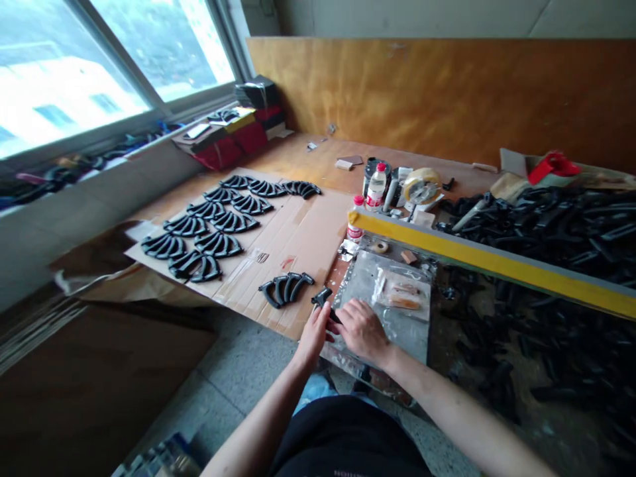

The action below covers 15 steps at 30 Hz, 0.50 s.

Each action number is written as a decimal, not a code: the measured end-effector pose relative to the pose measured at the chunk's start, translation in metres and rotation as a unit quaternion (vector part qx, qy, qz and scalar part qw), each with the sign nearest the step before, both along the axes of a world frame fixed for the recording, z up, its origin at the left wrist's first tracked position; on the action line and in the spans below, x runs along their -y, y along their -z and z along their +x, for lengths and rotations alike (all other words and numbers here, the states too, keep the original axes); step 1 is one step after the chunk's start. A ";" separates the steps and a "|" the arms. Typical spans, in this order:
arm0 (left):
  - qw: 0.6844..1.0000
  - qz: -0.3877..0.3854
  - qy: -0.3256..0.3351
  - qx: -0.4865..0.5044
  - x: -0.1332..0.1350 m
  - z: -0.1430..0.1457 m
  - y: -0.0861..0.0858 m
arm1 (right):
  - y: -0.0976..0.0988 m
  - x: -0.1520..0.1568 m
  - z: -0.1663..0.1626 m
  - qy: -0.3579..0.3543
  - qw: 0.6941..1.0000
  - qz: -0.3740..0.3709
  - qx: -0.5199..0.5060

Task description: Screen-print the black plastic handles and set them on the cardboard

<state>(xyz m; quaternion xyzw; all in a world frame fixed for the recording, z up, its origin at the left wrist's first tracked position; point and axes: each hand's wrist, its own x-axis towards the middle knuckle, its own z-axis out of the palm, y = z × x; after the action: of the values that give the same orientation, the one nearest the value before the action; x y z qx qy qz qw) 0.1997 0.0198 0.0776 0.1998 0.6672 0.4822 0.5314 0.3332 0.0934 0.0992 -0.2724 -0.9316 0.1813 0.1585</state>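
My left hand and my right hand meet at the near edge of a metal plate. Both are closed on a small black plastic part that sticks up between them. Just left of the hands a cluster of curved black parts lies on a flat cardboard sheet. Farther left on the cardboard, several more clusters of curved black parts are laid out in rows.
A yellow-edged bar crosses the bench. A big heap of black parts lies to the right. Two bottles, a tape roll and small packets stand behind the plate. Boxes sit under the window.
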 end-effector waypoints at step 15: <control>0.935 -0.232 0.078 -0.255 0.041 -0.240 0.094 | 0.079 -0.008 -0.219 0.103 0.970 -0.113 0.189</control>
<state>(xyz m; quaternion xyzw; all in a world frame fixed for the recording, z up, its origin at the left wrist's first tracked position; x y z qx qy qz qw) -0.0403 -0.0208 -0.0165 0.2383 0.8561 0.2040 0.4107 0.1147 0.1017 0.0207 -0.4125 -0.8850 0.2131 -0.0339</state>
